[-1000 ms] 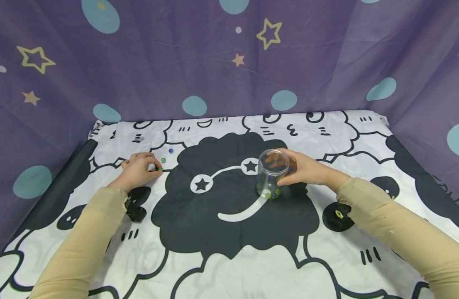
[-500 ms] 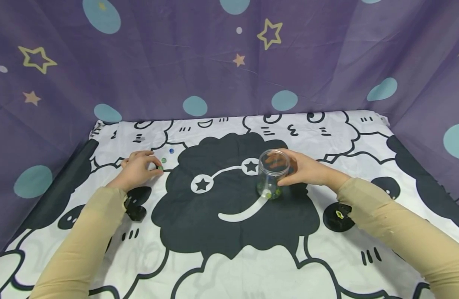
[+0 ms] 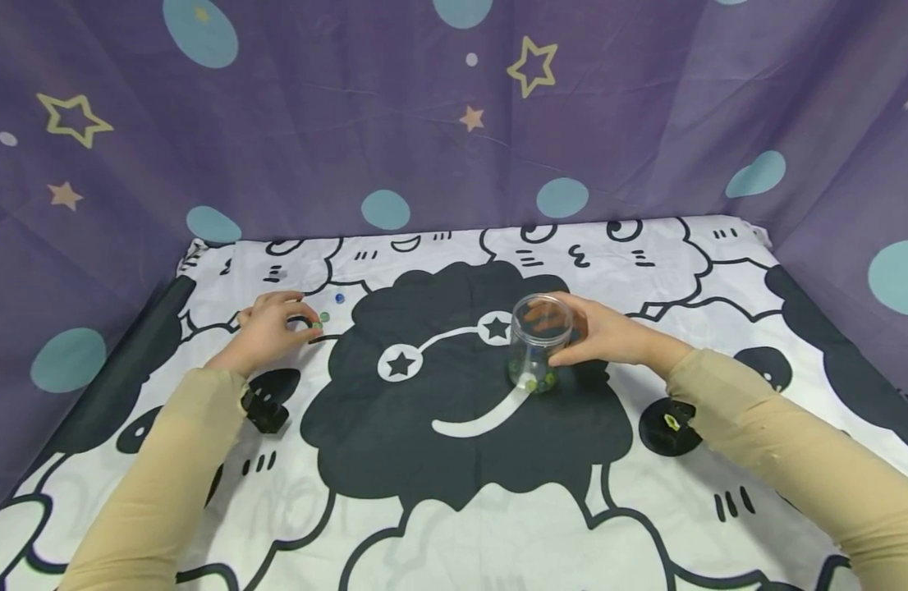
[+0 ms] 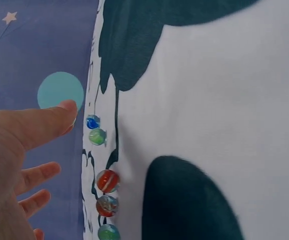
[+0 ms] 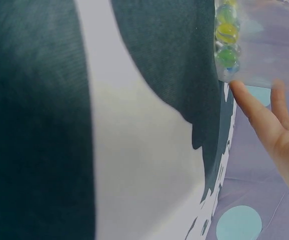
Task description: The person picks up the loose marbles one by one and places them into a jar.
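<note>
In the head view my left hand [image 3: 265, 332] is at the left of the cloth, pinching a small green marble [image 3: 317, 326] between thumb and fingertips. Just past it lie another green marble [image 3: 324, 317] and a blue marble [image 3: 339, 299]. The left wrist view adds red marbles [image 4: 107, 181] and one more green marble [image 4: 108, 232] in a row beside the hand [image 4: 14, 145]; the hand hides these in the head view. My right hand [image 3: 598, 331] grips a clear jar [image 3: 531, 349] standing upright, its mouth uncovered. Green and yellow marbles [image 5: 227, 34] rest at the jar's bottom.
A white cloth [image 3: 483, 533] with black cartoon sheep covers the table. Behind it hangs a purple curtain [image 3: 439, 148] with stars and dots. A black wrist device [image 3: 265, 413] shows under the left sleeve, and a round black patch [image 3: 668, 439] lies near the right sleeve.
My left hand and the green marble at its fingertips have risen slightly away from me in the head view. The right hand and the jar stay put.
</note>
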{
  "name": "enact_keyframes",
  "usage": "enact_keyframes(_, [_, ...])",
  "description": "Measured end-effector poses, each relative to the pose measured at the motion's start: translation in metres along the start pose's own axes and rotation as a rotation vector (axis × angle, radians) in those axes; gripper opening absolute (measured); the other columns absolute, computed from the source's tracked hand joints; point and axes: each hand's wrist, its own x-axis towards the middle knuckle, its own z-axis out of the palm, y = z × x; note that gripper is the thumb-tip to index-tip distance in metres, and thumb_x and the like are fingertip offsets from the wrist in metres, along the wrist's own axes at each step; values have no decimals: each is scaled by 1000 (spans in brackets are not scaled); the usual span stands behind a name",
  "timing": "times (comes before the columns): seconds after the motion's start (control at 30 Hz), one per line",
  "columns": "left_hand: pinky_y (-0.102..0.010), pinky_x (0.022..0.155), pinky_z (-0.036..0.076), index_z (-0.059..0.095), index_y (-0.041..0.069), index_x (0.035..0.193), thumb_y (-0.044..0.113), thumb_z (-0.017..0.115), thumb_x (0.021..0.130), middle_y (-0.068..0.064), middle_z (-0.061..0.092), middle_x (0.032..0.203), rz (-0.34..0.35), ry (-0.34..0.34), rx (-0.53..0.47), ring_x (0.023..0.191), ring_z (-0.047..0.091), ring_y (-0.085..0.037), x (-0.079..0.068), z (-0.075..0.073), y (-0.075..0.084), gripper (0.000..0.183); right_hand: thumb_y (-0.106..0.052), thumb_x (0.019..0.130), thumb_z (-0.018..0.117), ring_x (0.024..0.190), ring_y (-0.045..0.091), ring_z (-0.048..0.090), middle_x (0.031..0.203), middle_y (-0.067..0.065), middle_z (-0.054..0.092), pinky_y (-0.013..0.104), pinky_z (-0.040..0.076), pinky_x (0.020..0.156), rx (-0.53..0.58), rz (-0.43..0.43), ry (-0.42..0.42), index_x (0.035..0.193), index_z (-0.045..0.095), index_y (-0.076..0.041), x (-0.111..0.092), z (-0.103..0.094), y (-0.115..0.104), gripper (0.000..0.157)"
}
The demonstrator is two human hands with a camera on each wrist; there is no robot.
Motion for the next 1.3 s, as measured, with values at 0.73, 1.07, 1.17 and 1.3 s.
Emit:
enact_keyframes(0.73, [-70, 97, 8, 69, 10, 90, 19, 72, 84, -25, 39, 141, 164, 97, -2, 133, 21, -51, -15, -5, 29, 12, -4, 79, 74, 126, 35, 48, 139, 17, 45, 35, 47, 95, -14, 2, 6, 142, 36, -8, -1, 2, 0, 74])
enact_keyframes(1.07, [-67, 97, 10, 70, 10, 90, 18, 73, 83, -22, 40, 142, 226, 128, -2, 135, 22, -45, -21, -10, 49, 10, -6, 79, 75, 124, 33, 50, 138, 16, 47, 36, 45, 97, -29, 3, 8, 142, 36, -8, -1, 2, -2, 74])
enact_keyframes(1.17, [-66, 97, 9, 71, 10, 91, 18, 73, 83, -21, 41, 142, 240, 137, -7, 136, 21, -44, -22, -9, 54, 11, -7, 79, 75, 124, 33, 50, 138, 16, 47, 35, 45, 97, -36, 4, 9, 142, 37, -8, -1, 2, -2, 73])
enact_keyframes(1.3, [-65, 97, 9, 71, 10, 90, 17, 74, 83, -20, 43, 141, 274, 154, -25, 135, 22, -44, -24, -8, 60, 10, -7, 80, 75, 123, 32, 50, 138, 15, 47, 36, 44, 97, -40, 4, 12, 142, 36, -7, -1, 2, -3, 74])
